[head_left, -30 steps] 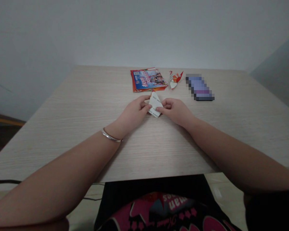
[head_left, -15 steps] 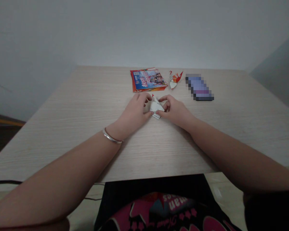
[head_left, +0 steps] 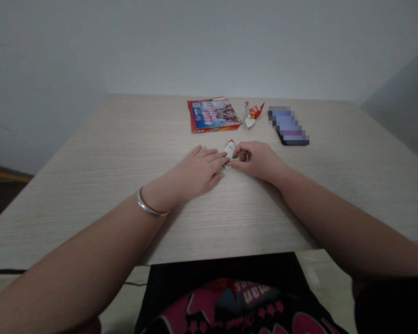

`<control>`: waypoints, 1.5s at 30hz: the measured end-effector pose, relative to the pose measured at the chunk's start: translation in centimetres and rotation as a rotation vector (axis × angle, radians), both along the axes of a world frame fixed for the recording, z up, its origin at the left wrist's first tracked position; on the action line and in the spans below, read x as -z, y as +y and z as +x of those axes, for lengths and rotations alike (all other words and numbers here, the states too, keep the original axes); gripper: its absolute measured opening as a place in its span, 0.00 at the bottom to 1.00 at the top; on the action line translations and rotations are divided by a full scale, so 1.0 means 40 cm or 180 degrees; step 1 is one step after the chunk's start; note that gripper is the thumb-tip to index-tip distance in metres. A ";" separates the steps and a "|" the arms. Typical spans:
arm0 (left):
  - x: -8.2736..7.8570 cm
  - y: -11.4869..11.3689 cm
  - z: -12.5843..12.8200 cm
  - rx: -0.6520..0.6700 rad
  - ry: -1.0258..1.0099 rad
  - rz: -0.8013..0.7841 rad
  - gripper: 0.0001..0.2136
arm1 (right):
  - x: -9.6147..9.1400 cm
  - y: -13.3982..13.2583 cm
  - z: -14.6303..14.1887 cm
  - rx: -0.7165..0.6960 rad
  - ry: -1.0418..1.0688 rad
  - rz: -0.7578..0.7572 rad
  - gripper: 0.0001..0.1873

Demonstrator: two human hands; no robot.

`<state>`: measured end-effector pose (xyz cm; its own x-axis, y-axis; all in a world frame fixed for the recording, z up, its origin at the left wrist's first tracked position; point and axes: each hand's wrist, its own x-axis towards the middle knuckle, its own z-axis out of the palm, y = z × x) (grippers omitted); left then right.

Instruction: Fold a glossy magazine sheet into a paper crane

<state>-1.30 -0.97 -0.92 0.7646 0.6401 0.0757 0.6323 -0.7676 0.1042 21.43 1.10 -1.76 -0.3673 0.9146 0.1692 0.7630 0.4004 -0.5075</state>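
A small folded piece of white paper (head_left: pixel 229 150) with a red tip lies on the light wooden table (head_left: pixel 107 153), mostly covered by both hands. My left hand (head_left: pixel 198 168) lies flat on it with the fingers stretched out, pressing its left part down. My right hand (head_left: pixel 256 159) is curled, its fingertips pinching the paper's right edge against the table. A silver bangle (head_left: pixel 146 206) circles my left wrist.
A stack of colourful printed sheets (head_left: pixel 212 115) lies at the far middle of the table. Beside it stands a folded red and white paper figure (head_left: pixel 252 114), then a dark phone (head_left: pixel 288 126). A grey wall rises behind the table.
The folded paper came down from between both hands' fingertips onto the table. My left hand opened out flat over it, and my right hand lowered beside it.
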 end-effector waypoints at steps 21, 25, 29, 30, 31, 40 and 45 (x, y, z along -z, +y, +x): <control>-0.042 -0.023 0.010 0.0144 0.0494 0.0109 0.18 | -0.004 0.008 0.010 0.0005 -0.0241 -0.0101 0.07; -0.046 -0.039 0.008 0.0039 0.0486 0.0210 0.19 | -0.004 0.012 0.012 -0.0072 -0.0353 0.0104 0.07; -0.052 -0.047 0.009 0.0011 0.0548 0.0144 0.21 | 0.007 0.018 0.024 -0.0226 -0.0490 0.0603 0.14; -0.053 -0.047 0.011 0.0016 0.0566 0.0120 0.21 | 0.009 0.018 0.027 -0.0256 -0.0523 0.0705 0.17; -0.052 -0.045 0.014 0.0018 0.0583 0.0109 0.21 | 0.010 0.017 0.031 -0.0290 -0.0565 0.0780 0.19; -0.018 -0.030 0.018 0.0048 0.0564 0.0489 0.25 | -0.006 -0.002 0.027 -0.0798 -0.0946 0.0690 0.24; -0.011 -0.028 0.016 0.0083 0.0378 0.0479 0.24 | 0.021 -0.011 0.037 -0.1092 -0.0907 0.0342 0.33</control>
